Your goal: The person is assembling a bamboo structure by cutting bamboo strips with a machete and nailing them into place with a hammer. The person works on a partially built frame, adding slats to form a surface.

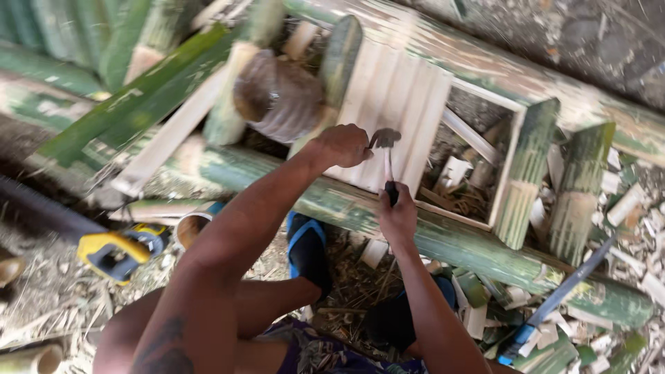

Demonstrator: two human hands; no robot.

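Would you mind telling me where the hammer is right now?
In the head view, the hammer is at centre, gripped by the right hand, its head over the pale split bamboo slats beside the left hand.

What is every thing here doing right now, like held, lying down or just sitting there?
Hammer: held by the right hand, head over the slats.
Left hand: closed, pressed on the bamboo slats.
Bamboo slats: lying side by side on the bamboo pole.
Saw: lying on the ground, not held.
Yellow power tool: lying on the ground, not held.
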